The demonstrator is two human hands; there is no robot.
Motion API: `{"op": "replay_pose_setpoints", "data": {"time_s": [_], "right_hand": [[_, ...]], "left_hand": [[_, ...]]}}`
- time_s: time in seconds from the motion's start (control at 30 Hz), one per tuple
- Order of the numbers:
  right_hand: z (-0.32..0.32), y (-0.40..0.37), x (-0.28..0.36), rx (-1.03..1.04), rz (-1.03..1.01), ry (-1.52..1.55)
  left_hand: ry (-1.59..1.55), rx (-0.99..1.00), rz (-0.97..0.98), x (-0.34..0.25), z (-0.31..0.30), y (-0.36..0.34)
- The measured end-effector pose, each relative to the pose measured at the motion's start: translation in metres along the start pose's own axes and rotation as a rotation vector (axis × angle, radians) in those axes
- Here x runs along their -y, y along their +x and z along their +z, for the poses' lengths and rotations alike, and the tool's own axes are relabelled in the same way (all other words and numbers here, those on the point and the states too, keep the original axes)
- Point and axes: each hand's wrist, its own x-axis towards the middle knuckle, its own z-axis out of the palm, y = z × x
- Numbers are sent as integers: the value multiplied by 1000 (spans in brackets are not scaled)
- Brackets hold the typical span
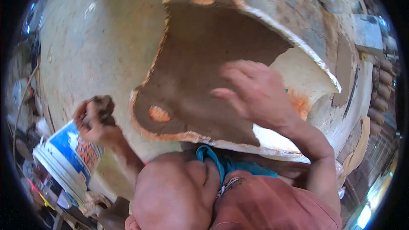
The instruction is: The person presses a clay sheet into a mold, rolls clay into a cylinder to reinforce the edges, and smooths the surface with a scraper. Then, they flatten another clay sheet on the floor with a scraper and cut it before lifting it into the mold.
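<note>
My left hand [90, 123] is raised at the left, above a bucket, with its fingers wrapped around a dark lump of clay [104, 107]. My right hand [260, 93] hovers over the large mould, its thumb and fingers apart and slightly blurred, with nothing visible in it. The mould [304, 47] has a rough pale rim. Smooth brown clay [204, 55] lines most of it, and two orange-tinted patches show through near the left end. At the right end, its bare cream inner surface [294, 70] shows, with an orange stain.
A white bucket [70, 157] with a blue and orange label stands tilted in view at the lower left. The mould lies on a wide, stained pale surface [106, 30]. Stacked brown cylinders [381, 89] stand at the far right. A head and red-brown shirt [277, 204] fill the bottom.
</note>
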Motion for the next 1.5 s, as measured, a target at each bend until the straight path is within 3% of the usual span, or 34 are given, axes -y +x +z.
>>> {"op": "replay_pose_setpoints", "data": {"time_s": [0.07, 0.1, 0.17, 0.23, 0.3, 0.33, 0.37, 0.43, 0.53, 0.57, 0.63, 0.67, 0.73, 0.8, 0.9, 0.97, 1.07, 1.13, 1.17, 1.2, 1.23, 1.27, 1.3, 1.37, 1.43, 1.5], "right_hand": [[22, 28, 3, -408, -230, 203], [23, 39, 13, -463, -300, 266], [25, 54, 34, -535, -417, 355], [37, 62, 36, -565, -400, 378], [56, 57, 19, -957, -289, 476], [40, 44, -3, -791, -282, 587], [30, 31, -19, -787, -272, 560], [10, 5, -44, -558, -194, 549], [-34, -54, -54, -248, -49, 524], [-52, -77, -51, -158, -11, 519], [-80, -124, -40, -93, 152, 501], [-92, -146, -34, -63, 253, 529], [-117, -181, -19, -34, 356, 569], [-146, -209, 3, 19, 736, 654], [-176, -248, 33, -71, 828, 646], [-214, -260, 50, -37, 865, 702], [-269, -266, 80, -64, 895, 879], [-296, -266, 102, -145, 844, 1045], [-298, -267, 119, -166, 853, 1051], [-291, -268, 138, -162, 666, 997], [-283, -273, 158, -155, 482, 936], [-274, -282, 177, -123, 404, 662], [-296, -287, 178, -132, 409, 665], [-354, -295, 152, 184, 434, 224], [-357, -327, 143, 51, 440, 178], [-361, -357, 142, -250, 578, 464]], "left_hand": [[-280, 254, -146, -28, 7, 16], [-443, 354, -232, -37, 17, 21], [-788, 743, -605, -61, 61, 8], [-786, 524, -752, -95, 149, -62], [-713, 569, -814, -101, 177, -97], [-683, 588, -808, -103, 186, -108], [-572, 770, -779, -88, 175, -110], [-344, 1086, -664, -68, 162, -122], [-207, 1237, -935, -85, 153, -141], [-226, 1236, -950, -92, 152, -142], [41, 1274, -973, -111, 141, -137], [111, 1180, -877, -115, 124, -137], [309, 1107, -893, -146, 91, -122], [509, 961, -931, -185, 58, -110], [624, 777, -1077, -247, -23, -100], [713, 640, -1027, -304, -57, -104], [545, 570, -1006, -387, -38, -124], [176, 485, -1132, -415, 10, -155], [-178, 517, -1279, -433, 50, -180], [-548, 533, -1404, -449, 92, -211], [-342, 564, -1356, -452, 117, -258], [-140, 587, -1299, -447, 124, -295], [-134, 597, -1298, -447, 118, -304], [74, 500, -1468, -449, 112, -315], [-64, 524, -1525, -477, 109, -318], [-206, 506, -1581, -501, 102, -335]]}}
